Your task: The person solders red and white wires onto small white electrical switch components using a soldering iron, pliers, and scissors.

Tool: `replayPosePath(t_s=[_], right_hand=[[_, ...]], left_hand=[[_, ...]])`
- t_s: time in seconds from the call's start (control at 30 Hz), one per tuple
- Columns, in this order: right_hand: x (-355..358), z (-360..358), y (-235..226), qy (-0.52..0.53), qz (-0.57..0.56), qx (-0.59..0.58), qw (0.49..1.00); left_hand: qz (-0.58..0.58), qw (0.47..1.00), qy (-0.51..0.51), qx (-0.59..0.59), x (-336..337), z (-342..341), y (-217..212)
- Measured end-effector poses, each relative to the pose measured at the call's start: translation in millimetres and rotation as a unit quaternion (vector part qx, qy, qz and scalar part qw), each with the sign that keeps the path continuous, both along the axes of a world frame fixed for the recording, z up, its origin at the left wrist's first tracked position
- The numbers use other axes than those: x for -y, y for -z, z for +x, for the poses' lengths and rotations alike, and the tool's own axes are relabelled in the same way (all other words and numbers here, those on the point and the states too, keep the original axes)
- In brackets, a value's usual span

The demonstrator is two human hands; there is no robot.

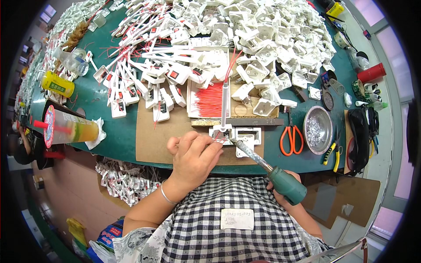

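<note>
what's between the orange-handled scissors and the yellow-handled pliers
A round silver metal bowl of small shiny pieces lies between the scissors and pliers, in the head view.

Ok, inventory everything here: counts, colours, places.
White stemmed plastic housing: one, white, front centre
Loose white plastic housings: uncountable, white, heaped behind
Thin red wires: many, red, centre
Orange-handled scissors: one, orange, right
Round metal bowl: one, silver, right
Yellow-and-black hand tool: one, yellow-black, right
Clear plastic straw cup: one, orange-yellow drink, left
Yellow cylindrical bottle: one, yellow, left
Green tabletop: one, green, across scene
Small edge items: uncounted, mixed, sides
Green-handled soldering iron: one, green, front right
Checked fabric apron: one, black-and-white, below
Left hand: one, at housing
Right hand: one, gripping soldering iron
</note>
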State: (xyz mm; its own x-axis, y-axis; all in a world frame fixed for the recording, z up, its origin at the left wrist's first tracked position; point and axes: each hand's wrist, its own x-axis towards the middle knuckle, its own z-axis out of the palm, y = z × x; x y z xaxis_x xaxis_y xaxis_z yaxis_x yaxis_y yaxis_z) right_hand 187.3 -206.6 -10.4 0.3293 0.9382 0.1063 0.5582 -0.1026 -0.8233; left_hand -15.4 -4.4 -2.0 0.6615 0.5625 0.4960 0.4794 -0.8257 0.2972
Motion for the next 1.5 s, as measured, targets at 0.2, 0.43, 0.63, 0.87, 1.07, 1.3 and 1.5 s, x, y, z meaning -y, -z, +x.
replayPosePath(t_s=[0.2, 0.43, 0.63, 0.87, 1.07, 1.3, 1.5], right_hand=[[-4, -4, -1, 0.021, -0.001, -0.004, 1.0], [-4, -5, 3, 0.023, 0.011, 0.025, 0.999], [6, -1, 11, 0.007, 0.01, 0.067, 0.998], [-3, -1, -11, -0.038, 0.021, -0.056, 0.997], [-1, -2, -15, 0.01, -0.01, -0.108, 0.994], [-8, -4, -24, 0.023, -0.008, -0.119, 0.993], [-2, -6, -15, 0.062, 0.019, -0.148, 0.987]], left_hand=[[0.035, 0.998, -0.018, 0.04, -8, 8, -3], [0.029, 0.999, -0.008, 0.033, -12, 12, -6], [0.029, 0.999, -0.007, 0.031, -13, 11, -5], [0.026, 0.999, 0.006, 0.02, -13, 8, -6], [-0.099, 0.987, 0.016, 0.126, -7, -12, -1], [-0.068, 0.997, 0.017, -0.017, -4, -8, -1], [-0.104, 0.993, 0.01, 0.052, -20, -12, 1]])
